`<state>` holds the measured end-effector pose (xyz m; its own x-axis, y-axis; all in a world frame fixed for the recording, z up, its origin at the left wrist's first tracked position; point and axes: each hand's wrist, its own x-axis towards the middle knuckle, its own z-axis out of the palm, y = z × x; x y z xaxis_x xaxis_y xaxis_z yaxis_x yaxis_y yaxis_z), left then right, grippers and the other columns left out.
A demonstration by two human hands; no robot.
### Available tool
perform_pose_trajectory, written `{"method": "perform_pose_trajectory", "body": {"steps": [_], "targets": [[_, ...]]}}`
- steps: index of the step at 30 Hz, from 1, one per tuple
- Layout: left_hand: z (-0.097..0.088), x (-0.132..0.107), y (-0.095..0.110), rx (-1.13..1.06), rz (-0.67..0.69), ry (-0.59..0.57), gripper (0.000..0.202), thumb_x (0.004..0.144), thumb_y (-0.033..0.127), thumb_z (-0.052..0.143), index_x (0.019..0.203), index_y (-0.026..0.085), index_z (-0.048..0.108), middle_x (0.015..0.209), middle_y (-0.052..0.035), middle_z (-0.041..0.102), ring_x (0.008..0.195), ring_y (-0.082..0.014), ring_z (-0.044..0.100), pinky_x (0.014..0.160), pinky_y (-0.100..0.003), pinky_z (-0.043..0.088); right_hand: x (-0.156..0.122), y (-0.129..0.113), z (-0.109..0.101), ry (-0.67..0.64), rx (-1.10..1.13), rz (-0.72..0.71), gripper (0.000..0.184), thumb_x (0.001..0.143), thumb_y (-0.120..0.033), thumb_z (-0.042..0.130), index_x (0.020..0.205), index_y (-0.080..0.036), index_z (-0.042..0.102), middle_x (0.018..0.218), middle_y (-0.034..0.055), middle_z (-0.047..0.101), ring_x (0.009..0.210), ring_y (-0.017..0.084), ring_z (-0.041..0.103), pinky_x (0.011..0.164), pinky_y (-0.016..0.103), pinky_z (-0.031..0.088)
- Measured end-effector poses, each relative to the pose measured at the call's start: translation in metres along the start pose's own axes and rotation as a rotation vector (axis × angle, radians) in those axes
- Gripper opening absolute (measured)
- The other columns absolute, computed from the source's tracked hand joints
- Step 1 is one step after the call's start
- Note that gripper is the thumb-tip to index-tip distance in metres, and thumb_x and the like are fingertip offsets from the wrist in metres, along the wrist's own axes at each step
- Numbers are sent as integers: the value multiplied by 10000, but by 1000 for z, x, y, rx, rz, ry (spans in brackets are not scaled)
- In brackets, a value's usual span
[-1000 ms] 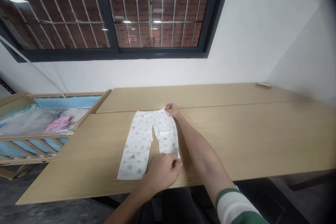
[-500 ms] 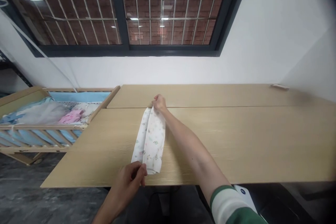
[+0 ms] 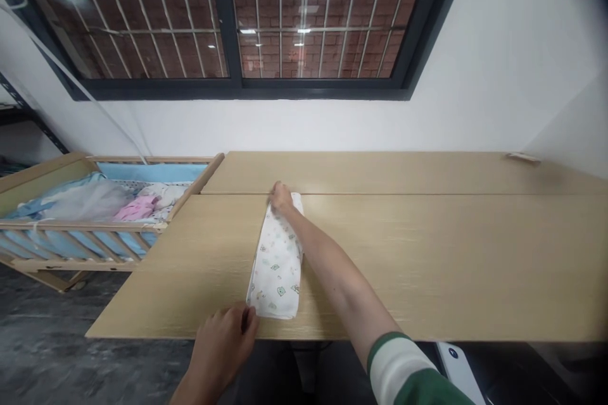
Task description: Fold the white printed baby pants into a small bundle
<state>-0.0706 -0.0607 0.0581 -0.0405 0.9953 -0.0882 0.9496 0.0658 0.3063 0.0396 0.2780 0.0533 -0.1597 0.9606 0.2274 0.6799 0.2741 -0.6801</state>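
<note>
A pair of white baby pants (image 3: 276,272) with a small green print lies folded lengthwise in a narrow strip on the wooden table (image 3: 427,253). My right hand (image 3: 282,197) is at the strip's far end, its fingers bunched on the cloth. My left hand (image 3: 223,345) is by the near corner at the table's front edge. Its curled fingers touch the cloth's edge but do not visibly grip it.
A wooden crib (image 3: 90,226) with blue padding, netting and a pink garment (image 3: 137,207) stands left of the table. A small pale strip (image 3: 522,158) lies at the far right table edge. Below the front edge on the right is a white device (image 3: 456,367).
The pants have gone from spread-out legs to a narrow lengthwise fold lying flat. My left hand has dropped its pinch and moved to the near corner. My right hand has lowered the far end.
</note>
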Motion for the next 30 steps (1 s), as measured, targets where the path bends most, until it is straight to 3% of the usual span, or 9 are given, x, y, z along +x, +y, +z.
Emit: {"method": "perform_pose_trajectory", "body": {"steps": [3, 6, 8, 11, 15, 19, 23, 27, 30], "targets": [[1, -5, 1, 131, -20, 30, 355, 1007, 328, 430, 743, 225, 644, 753, -53, 736, 725, -282, 707, 567, -293, 302, -4, -3, -6, -1, -25, -7, 163, 827, -136, 550, 979, -193, 563, 988, 96, 645, 881, 233, 597, 761, 327, 481], [6, -10, 1, 204, 4, 202, 344, 1008, 367, 444, 769, 225, 646, 726, -48, 716, 682, -267, 696, 552, -299, 391, -15, -11, -15, -25, -26, -60, 136, 894, -179, 513, 1013, -198, 577, 1016, 84, 669, 916, 222, 617, 801, 325, 487], [12, -11, 4, 208, 172, 363, 320, 1019, 335, 424, 848, 219, 669, 817, -64, 724, 780, -261, 701, 639, -332, 492, -31, -18, -22, -67, -13, -134, 141, 938, -223, 499, 1041, -204, 594, 1036, 70, 690, 939, 208, 635, 836, 321, 490], [21, -12, 13, 185, 514, 520, 288, 1022, 259, 413, 1143, 183, 662, 1176, -121, 696, 1115, -273, 647, 921, -407, 533, -72, -32, -35, -225, 40, -397, 287, 998, -363, 493, 1202, -190, 597, 1246, 103, 667, 1126, 218, 628, 964, 348, 477], [29, -14, 23, 194, 706, 506, 479, 1019, 319, 465, 1463, 141, 449, 1505, -140, 494, 1405, -288, 442, 1107, -438, 440, -146, -47, -56, -554, 34, -831, 493, 1043, -445, 423, 1464, -195, 480, 1593, 112, 396, 1489, 220, 331, 1200, 381, 283], [35, -21, 22, 173, 754, 375, 414, 1008, 319, 484, 1394, 175, 521, 1268, -99, 674, 1179, -265, 624, 1037, -434, 491, -207, -47, -67, -743, -11, -1071, 542, 1043, -366, 441, 1543, -164, 394, 1648, 130, 256, 1544, 214, 183, 1247, 367, 177], [41, -25, 20, 135, 750, 319, 255, 987, 247, 465, 1169, 204, 639, 1039, -73, 729, 963, -274, 682, 913, -453, 543, -228, -37, -65, -870, -63, -1042, 544, 1065, -396, 363, 1550, -149, 388, 1628, 138, 298, 1536, 214, 212, 1251, 377, 166], [42, -22, 18, 176, 795, 389, 382, 966, 260, 513, 1328, 153, 570, 1236, -98, 693, 1155, -310, 622, 1014, -467, 492, -215, -24, -58, -876, -64, -981, 522, 1070, -412, 350, 1546, -203, 400, 1634, 106, 291, 1540, 201, 196, 1251, 403, 161], [42, -20, 16, 262, 825, 462, 518, 961, 265, 532, 1450, 103, 474, 1441, -106, 579, 1358, -331, 477, 1110, -447, 411, -193, -12, -55, -840, -93, -945, 517, 1056, -402, 416, 1553, -264, 386, 1652, 61, 252, 1547, 194, 166, 1257, 408, 123]]}}
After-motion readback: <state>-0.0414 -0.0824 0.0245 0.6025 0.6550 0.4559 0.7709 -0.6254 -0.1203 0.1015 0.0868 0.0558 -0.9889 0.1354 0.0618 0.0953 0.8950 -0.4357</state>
